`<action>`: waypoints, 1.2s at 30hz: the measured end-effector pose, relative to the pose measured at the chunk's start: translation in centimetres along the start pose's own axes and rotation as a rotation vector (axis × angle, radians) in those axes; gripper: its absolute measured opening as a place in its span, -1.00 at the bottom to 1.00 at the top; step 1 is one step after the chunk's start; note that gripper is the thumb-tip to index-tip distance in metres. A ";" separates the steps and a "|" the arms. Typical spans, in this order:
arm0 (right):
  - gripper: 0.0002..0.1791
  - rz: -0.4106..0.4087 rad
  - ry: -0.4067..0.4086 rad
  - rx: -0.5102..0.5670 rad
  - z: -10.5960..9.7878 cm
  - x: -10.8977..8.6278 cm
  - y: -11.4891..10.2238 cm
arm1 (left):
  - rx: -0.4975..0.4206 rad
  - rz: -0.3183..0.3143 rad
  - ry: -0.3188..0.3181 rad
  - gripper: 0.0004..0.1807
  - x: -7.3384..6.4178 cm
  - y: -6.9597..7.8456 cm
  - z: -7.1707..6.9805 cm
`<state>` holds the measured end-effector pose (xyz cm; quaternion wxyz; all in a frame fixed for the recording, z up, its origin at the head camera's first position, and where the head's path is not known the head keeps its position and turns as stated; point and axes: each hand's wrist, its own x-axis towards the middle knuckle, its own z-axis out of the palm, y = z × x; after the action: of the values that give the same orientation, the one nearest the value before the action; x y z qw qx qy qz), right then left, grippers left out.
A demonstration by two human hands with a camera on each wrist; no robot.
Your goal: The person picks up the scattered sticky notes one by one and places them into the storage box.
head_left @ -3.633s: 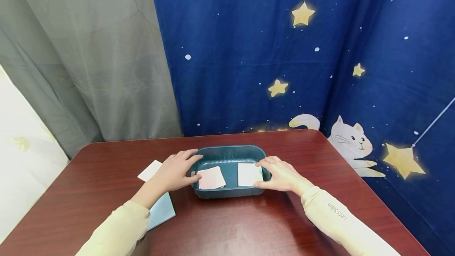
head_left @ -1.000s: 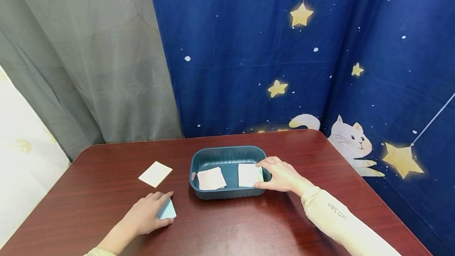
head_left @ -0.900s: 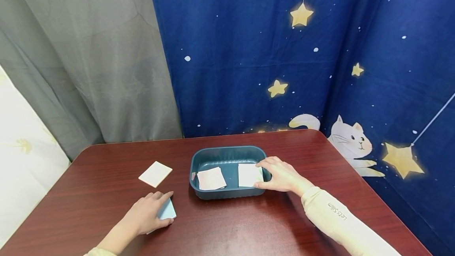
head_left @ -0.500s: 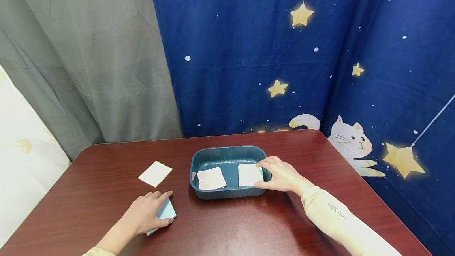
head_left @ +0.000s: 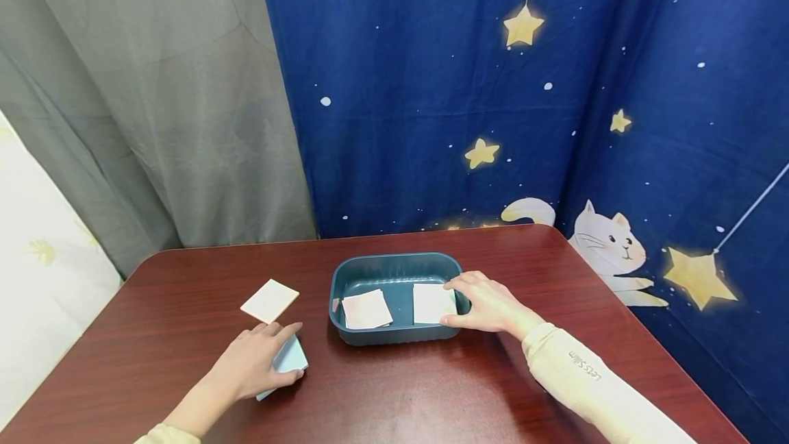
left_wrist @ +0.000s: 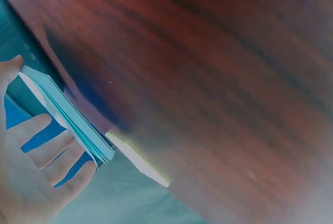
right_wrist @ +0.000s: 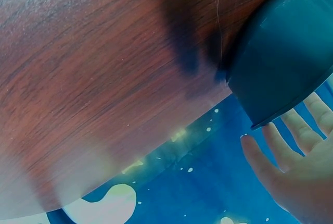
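My left hand (head_left: 246,360) grips a light blue sticky note pad (head_left: 290,356) between thumb and fingers. In the left wrist view, the same pad (left_wrist: 78,120) is seen edge-on, tilted, its layers slightly fanned. My right hand (head_left: 487,303) lies over the right rim of a dark teal bin (head_left: 397,336). Its thumb and index finger reach inside, beside a white square pad (head_left: 433,303); whether they touch it I cannot tell. In the right wrist view, the fingers (right_wrist: 281,148) of that hand meet the bin's rim. A pale pink pad (head_left: 366,309) lies in the bin's left half.
A cream square pad (head_left: 270,301) lies on the red-brown wooden table (head_left: 394,396), just beyond my left hand. Behind the table hang a grey curtain (head_left: 160,101) and a blue star-patterned curtain (head_left: 407,88).
My left hand has left the bin's left rim, gone to the light blue pad, and now shifts slightly away from me with it. The right hand has stayed at the bin.
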<state>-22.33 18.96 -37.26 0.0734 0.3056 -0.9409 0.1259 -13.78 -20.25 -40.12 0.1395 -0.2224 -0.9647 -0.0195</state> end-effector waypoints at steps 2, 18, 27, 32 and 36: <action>-0.27 0.000 0.000 0.001 0.0 0.0 0.0 | 0.001 0.006 0.016 -0.26 0.2 0.1 -0.3; -0.29 -0.003 0.002 0.001 -0.2 0.0 -0.1 | 0.067 0.053 0.076 -0.25 3.5 0.4 -3.5; -0.29 -0.010 0.007 0.004 -0.2 0.0 -0.1 | 0.065 0.101 0.074 -0.22 5.9 1.0 -4.4; -0.29 -0.001 0.002 0.005 -0.3 -0.1 -0.1 | 0.058 0.116 0.071 -0.23 6.9 1.4 -4.7; -0.30 0.002 0.000 0.011 -0.3 -0.1 -0.1 | 0.062 0.123 0.058 -0.22 7.7 1.8 -4.8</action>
<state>-22.13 19.00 -37.00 0.0715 0.3053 -0.9404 0.1313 -18.32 -15.84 -33.39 0.1750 -0.2764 -0.9449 0.0125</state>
